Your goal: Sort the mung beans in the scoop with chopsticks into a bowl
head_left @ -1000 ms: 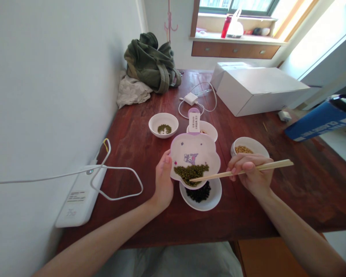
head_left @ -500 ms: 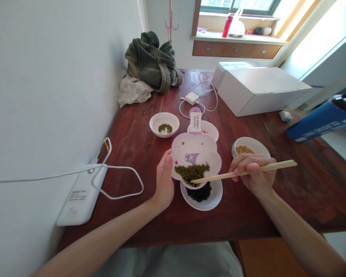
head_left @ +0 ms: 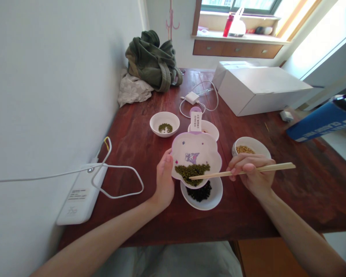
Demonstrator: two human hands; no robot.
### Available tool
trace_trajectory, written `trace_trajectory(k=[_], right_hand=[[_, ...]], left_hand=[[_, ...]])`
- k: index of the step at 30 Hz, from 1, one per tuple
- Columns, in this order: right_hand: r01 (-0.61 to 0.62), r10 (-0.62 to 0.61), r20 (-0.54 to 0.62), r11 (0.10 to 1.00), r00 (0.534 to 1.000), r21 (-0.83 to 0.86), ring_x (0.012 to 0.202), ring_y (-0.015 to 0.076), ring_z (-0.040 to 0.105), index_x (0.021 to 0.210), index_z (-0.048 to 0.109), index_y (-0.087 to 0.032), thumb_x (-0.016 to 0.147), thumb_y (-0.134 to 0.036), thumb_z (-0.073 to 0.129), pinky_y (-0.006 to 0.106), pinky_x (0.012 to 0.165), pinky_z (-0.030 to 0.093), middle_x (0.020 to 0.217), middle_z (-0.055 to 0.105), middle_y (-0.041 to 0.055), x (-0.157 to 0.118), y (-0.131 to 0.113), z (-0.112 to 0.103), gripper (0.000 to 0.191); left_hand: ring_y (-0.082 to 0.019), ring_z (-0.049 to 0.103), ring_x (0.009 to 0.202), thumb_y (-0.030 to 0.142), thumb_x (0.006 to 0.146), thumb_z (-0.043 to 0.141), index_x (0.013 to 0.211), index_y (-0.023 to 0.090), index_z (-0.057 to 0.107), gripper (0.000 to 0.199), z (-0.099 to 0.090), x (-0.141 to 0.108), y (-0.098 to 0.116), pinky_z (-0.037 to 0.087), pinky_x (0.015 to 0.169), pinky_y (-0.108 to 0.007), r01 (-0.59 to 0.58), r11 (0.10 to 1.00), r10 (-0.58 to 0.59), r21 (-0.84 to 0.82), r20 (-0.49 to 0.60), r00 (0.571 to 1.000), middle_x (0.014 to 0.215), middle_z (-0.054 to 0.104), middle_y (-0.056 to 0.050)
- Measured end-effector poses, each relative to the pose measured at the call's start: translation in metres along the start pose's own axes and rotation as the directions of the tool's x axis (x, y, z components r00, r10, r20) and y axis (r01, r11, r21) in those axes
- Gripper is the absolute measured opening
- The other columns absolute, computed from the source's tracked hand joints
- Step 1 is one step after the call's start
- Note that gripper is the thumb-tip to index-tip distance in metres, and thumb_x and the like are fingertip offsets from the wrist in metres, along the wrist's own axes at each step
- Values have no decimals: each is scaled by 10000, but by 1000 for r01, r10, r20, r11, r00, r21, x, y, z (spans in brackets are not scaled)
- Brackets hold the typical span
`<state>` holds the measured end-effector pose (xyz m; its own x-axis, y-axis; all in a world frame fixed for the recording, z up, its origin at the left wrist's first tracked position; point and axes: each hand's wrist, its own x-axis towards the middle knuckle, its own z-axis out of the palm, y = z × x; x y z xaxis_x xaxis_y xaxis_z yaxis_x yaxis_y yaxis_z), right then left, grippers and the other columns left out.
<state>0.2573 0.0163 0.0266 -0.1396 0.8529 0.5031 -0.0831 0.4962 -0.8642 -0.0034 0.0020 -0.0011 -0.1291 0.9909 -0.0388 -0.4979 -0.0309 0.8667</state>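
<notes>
My left hand [head_left: 165,179] grips the left rim of a flower-shaped white and purple plate [head_left: 196,144] with a cartoon print and a labelled handle. Green mung beans [head_left: 192,172] are gathered along its near side, and the plate is tilted toward me. My right hand [head_left: 252,173] is closed around wooden chopsticks [head_left: 271,167], whose tips rest among the mung beans. Partly beneath the plate stands a white bowl [head_left: 217,198] of black beans [head_left: 200,193]. Near my right hand is a white bowl [head_left: 259,145] of yellow soybeans [head_left: 244,149].
A white bowl [head_left: 164,116] with some mung beans stands behind left; another white bowl [head_left: 212,129] is half hidden behind the plate. A white power strip [head_left: 80,196] with its cable lies left. Farther back are a green bag [head_left: 152,57], white box [head_left: 262,86] and blue bottle [head_left: 323,117].
The chopstick tips have shifted slightly left and up within the mung beans, with my right hand following. My left hand and the plate stay nearly still.
</notes>
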Motion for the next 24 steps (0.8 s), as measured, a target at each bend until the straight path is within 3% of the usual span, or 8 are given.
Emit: trace_trajectory(k=[11, 24], right_hand=[[-11, 10, 32, 1000, 999, 29, 482, 152, 664, 807, 853, -180, 1037, -451, 730, 275, 377, 506, 796, 802, 96, -3, 5, 2, 376], [-24, 25, -23, 998, 999, 66, 435, 144, 643, 747, 857, -202, 1007, -521, 754, 252, 347, 483, 679, 760, 72, 2, -1, 7, 425]], left_hand=[[-297, 760, 1226, 665, 1039, 638, 1237, 209, 736, 506, 0, 1, -1, 602, 1016, -387, -14, 1000, 14, 20, 1, 1000, 1240, 825, -84], [-297, 758, 1224, 682, 1063, 577, 1322, 213, 742, 560, -1, 1, 0, 583, 1040, -402, -14, 999, 13, 44, 34, 999, 1313, 812, -93]])
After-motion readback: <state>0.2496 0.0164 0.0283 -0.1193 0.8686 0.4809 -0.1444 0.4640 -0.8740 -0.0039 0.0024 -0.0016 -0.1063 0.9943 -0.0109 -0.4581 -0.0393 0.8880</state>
